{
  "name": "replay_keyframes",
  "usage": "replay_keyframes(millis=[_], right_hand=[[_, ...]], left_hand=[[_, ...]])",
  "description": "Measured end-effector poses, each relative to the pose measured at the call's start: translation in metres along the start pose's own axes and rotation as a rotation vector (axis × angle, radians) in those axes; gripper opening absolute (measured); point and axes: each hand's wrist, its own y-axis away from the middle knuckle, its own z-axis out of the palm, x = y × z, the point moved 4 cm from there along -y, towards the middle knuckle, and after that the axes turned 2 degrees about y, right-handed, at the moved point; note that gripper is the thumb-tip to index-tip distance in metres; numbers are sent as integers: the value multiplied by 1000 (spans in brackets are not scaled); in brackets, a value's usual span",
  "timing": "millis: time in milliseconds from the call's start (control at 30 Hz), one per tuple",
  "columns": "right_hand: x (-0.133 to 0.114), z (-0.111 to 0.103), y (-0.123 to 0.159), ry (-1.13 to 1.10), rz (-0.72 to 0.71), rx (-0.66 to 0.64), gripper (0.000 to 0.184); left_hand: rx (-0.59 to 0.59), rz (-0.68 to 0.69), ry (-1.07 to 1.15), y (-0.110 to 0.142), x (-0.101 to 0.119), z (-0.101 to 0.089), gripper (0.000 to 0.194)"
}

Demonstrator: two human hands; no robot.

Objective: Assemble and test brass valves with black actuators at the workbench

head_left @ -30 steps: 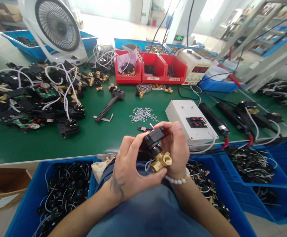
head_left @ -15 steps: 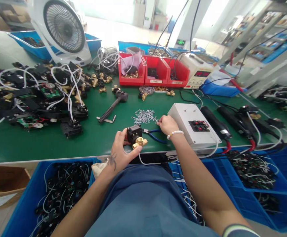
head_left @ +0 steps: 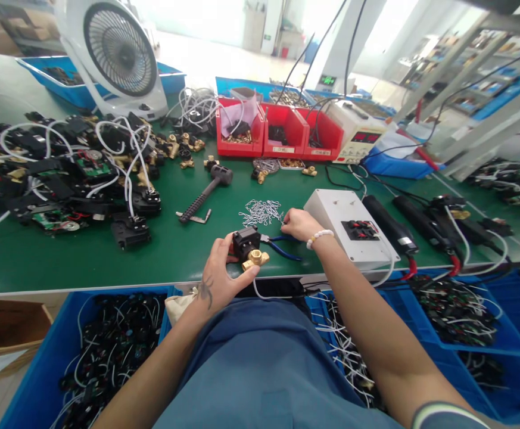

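Note:
My left hand (head_left: 224,271) is wrapped round a valve with a black actuator box (head_left: 246,241) and a brass body (head_left: 256,258), held at the front edge of the bench. A white cable runs from beneath it. My right hand (head_left: 301,225) is closed in a pinch at the right side of a pile of silvery wire clips (head_left: 261,211). One small metal clip seems to show at its fingertips, partly hidden. Between the hands lie blue-handled pliers (head_left: 284,245), jaws toward the valve.
A mallet (head_left: 206,193) and a hex key (head_left: 201,218) lie left of the clips. Black assemblies with white cables (head_left: 76,170) heap up at left. A grey box (head_left: 349,226) stands right of my right hand. Red bins (head_left: 282,131), a power supply (head_left: 357,132) and a fan (head_left: 119,59) stand behind.
My right hand has shifted very slightly left at the clip pile, fingers still pinched. The left hand keeps its hold on the valve. The whole view has moved a little.

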Motion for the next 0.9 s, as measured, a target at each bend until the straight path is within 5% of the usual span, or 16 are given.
replay_keyframes(millis=[467, 733, 900], right_hand=[[2, -17, 6, -61, 62, 223, 35], [4, -3, 6, 30, 29, -19, 31], [-1, -8, 7, 35, 12, -20, 31]], left_hand=[[-18, 2, -11, 0, 0, -1, 71], [-10, -2, -20, 1, 0, -1, 70], [-24, -2, -15, 0, 0, -1, 70]])
